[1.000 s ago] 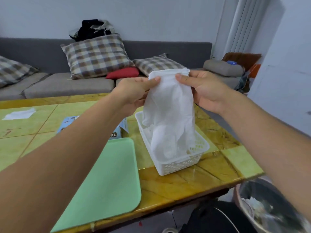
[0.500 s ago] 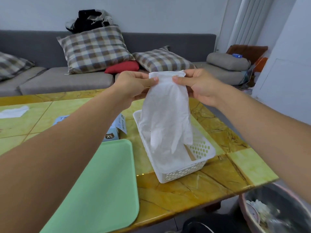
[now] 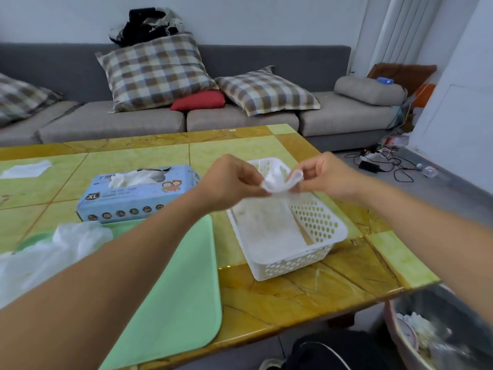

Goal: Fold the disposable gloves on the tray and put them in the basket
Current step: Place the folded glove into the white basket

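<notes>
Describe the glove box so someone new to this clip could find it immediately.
On the yellow-green tiled table, look behind the mint-green tray and left of the white perforated basket. The glove box is a long light-blue carton marked XL, with white gloves spilling from its top slot; nothing else on the table is blue.

"XL" stands on the blue glove box (image 3: 138, 193); its other print is unreadable.

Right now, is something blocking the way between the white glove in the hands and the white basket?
Nothing visible blocks it. The thin white disposable glove, pinched by both hands, hangs straight over the open white perforated plastic basket, its lower end already inside.
</notes>
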`<state>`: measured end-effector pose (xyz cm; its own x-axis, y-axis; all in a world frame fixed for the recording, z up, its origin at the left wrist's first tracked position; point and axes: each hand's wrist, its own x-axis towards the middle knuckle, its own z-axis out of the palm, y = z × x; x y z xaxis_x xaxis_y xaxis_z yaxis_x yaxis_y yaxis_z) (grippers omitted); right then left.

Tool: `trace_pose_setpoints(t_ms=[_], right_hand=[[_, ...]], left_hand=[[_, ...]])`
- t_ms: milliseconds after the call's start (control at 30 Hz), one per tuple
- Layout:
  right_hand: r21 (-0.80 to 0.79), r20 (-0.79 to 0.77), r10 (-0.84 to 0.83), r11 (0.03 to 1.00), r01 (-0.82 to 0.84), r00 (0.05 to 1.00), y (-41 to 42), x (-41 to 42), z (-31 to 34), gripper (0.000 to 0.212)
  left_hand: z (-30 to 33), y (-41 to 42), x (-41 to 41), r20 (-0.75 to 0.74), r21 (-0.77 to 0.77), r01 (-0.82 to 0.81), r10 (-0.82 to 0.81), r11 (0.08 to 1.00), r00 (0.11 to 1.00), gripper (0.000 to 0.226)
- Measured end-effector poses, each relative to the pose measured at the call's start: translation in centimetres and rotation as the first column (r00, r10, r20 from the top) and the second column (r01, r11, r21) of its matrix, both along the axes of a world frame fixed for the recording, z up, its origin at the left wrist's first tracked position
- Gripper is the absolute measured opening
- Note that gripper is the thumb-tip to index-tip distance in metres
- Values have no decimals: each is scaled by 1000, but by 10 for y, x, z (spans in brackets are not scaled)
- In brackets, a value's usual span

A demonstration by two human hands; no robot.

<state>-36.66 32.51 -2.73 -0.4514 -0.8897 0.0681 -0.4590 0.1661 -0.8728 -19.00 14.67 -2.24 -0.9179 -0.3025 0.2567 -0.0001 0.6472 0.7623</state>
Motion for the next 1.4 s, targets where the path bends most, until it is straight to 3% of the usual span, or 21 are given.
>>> trace_pose_setpoints(t_ms=[100,233,367,467,533,567,633,700,767,800,900,1000,1100,1200,1300,1400], right_hand=[[202,-218,138,975,-94,966,13,14,-10,27],[344,-494,341,921,-180,800,18,32,-11,13],[578,-471,488,800,-160,735,16,37,-11,16],[743,-351,595,647,-171,723,9,39,-2,21],[800,-252,601,571,-186,759,2,38,14,25],[792,-225,576,578,-197,786,-3,36,21,24],[710,-289,512,682,-178,809,-18,31,29,24],[662,-389,474,740,-119,790,-34,34,23,46],[737,-419,500,675,-38,758,-47,43,2,91],[786,-418,532,618,-1,736,-53,48,-10,107],[864,-432,596,489,120,677,-65,50,-34,136],[881,-432,606,441,170,668,-73,42,-45,147],[875,-393,552,470,115,736,-70,39,-43,143],[811,-387,431,580,79,815,-64,44,-16,130],[591,-553,270,794,142,788,-65,69,24,84],[202,-618,73,977,69,783,-86,129,39,37]], left_hand=[[-14,15,7,220,-203,186,-140,961,965,17],[-20,38,9,454,-332,367,-194,869,870,13],[-17,55,2,617,-345,485,-195,804,762,22],[-8,62,0,752,-310,582,-181,752,634,39],[3,62,-1,790,-252,587,-187,769,584,39],[9,59,-3,782,-240,558,-182,794,596,35],[13,50,-11,712,-296,436,-108,850,693,20],[8,44,-18,602,-512,307,80,803,794,24],[-4,46,-19,583,-702,301,279,646,763,48],[-11,47,-19,617,-722,340,338,602,711,58],[-26,49,-24,690,-698,413,396,585,606,72],[-30,43,-31,708,-698,462,430,547,561,76],[-30,36,-33,713,-694,480,422,536,560,73],[-20,16,-20,590,-710,317,287,629,754,63],[-2,-16,24,360,-608,87,176,789,916,45],[6,-58,93,220,-520,-99,246,848,944,25]])
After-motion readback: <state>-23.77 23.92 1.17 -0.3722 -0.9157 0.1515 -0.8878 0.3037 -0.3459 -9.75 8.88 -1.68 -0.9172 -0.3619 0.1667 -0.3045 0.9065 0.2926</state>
